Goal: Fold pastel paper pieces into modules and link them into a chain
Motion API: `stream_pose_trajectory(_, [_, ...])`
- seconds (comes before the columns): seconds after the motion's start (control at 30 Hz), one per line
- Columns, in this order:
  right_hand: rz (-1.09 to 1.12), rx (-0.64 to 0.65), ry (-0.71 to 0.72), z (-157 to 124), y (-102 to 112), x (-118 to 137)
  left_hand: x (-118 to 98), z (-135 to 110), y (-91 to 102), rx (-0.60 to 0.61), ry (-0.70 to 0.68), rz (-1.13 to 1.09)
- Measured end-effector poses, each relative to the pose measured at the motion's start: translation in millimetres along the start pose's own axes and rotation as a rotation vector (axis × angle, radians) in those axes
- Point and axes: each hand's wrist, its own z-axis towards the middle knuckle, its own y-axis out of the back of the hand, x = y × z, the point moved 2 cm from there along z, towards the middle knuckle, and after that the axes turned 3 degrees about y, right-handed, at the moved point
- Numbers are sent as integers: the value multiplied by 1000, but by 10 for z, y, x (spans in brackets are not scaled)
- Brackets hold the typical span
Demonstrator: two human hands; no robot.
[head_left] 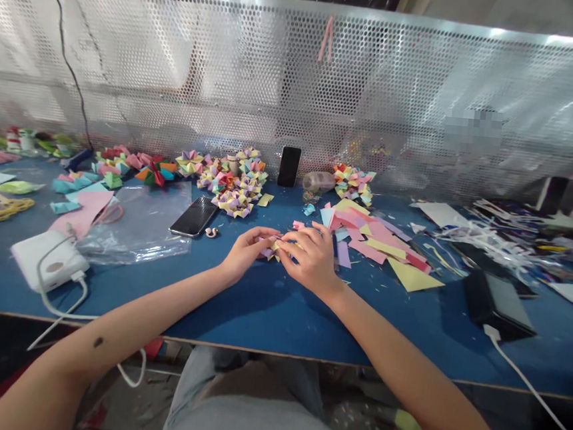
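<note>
My left hand [246, 250] and my right hand [312, 255] meet over the blue table [268, 307], both pinched on a small folded paper piece [272, 248] of purple and yellow. The fingers cover most of it. Loose coloured paper sheets [379, 243] lie just right of my right hand. A black phone [195, 216] lies flat to the left of my left hand.
Finished paper stars [234, 180] are piled at the back by the perforated metal screen [297, 89], where another phone [289, 166] leans. A white power bank [49, 261] with cable sits front left, a clear plastic bag [140, 225] beside it, a black device [498, 304] right.
</note>
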Motion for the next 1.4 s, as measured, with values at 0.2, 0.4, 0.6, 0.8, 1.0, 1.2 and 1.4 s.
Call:
stream_pose_trajectory(0.2, [-37,45,-40,24,20,7,-1,-3,-4,69,-37,19])
stream_pose_trajectory(0.4, [-44,-54,-95,14,37,-17,0,-29,-25,144,-233,120])
stream_pose_trajectory(0.6, [27,-86,-169,22,51,-17,24,-48,-12,88,-339,270])
stream_pose_trajectory(0.8, [265,-71,-379,8,-7,-41,-50,-93,-16,86,-397,389])
stream_pose_trajectory(1.0, [645,0,-645,-38,-131,-85,-33,-42,-1,55,-315,253])
stream_pose_trajectory(1.2, [796,45,-630,-66,-211,-118,-13,20,45,11,-279,225])
stream_pose_trajectory(1.4, [826,64,-700,-100,-259,-101,-14,64,84,-77,-247,173])
